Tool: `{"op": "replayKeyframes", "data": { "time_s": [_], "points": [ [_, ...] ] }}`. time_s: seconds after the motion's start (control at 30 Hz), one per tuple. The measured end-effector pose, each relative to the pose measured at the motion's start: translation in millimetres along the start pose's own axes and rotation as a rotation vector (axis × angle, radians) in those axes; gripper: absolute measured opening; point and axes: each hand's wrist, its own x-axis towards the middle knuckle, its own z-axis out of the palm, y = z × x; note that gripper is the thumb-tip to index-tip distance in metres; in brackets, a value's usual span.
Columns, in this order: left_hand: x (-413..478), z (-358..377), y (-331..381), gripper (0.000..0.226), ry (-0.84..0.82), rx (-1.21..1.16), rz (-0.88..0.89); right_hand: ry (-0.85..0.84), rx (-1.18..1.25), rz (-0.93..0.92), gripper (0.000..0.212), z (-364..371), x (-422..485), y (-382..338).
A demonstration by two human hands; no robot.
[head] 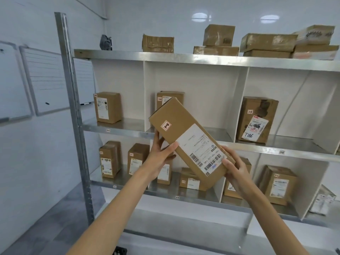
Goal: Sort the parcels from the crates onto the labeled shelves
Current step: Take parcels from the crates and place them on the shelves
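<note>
"Holding the long parcel (185, 137) tilted in front of the middle bay (202, 85) — left hand (160, 159) curled round its side, thumb on the face, right hand (233, 168) gripping the low end."
"What could go wrong?"
"It's long and slanted. If my right grip slackens it slides out — or its top corner clips the box behind (179, 96) as I push in."

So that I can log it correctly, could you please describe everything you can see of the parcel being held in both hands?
The parcel is an elongated brown cardboard box, closed, held tilted with its upper end leaning left, in front of the shelves. Its facing side bears a small sticker and a white shipping label with barcodes. The left hand grips its left edge; the right hand grips its lower end.
</note>
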Motion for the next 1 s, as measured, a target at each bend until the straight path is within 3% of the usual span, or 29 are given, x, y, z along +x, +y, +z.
{"op": "replayKeyframes", "data": {
  "time_s": [0.17, 0.27, 0.37, 0.43, 0.6, 1.0],
  "points": [
    [16.6, 2.6, 1.1, 0.090, -0.016, 0.049, 0.049, 0.007, 0.055, 0.010, 0.092, -0.7, 8.3, 9.8],
    [23.2, 1.9, -1.2, 0.087, -0.012, 0.046, 0.068, 0.010, 0.052, 0.018, 0.084, 4.5, 11.8, 19.2],
    [25.6, 3.2, -1.3, 0.077, 0.011, 0.040, 0.102, 0.013, 0.019, 0.030, 0.058, 9.9, 14.4, 26.3],
    [27.7, 1.8, -1.2, 0.072, 0.034, 0.044, 0.103, 0.002, -0.007, 0.036, 0.052, 14.1, 16.1, 30.1],
    [32.9, -4.5, -0.3, 0.062, 0.088, 0.115, 0.084, -0.079, -0.158, 0.057, 0.080, 25.9, 20.3, 41.7],
    [41.4, 4.4, -11.0, 0.035, 0.006, 0.087, 0.070, -0.089, -0.264, 0.084, 0.098, 49.4, 7.4, 57.7]
  ]
}}
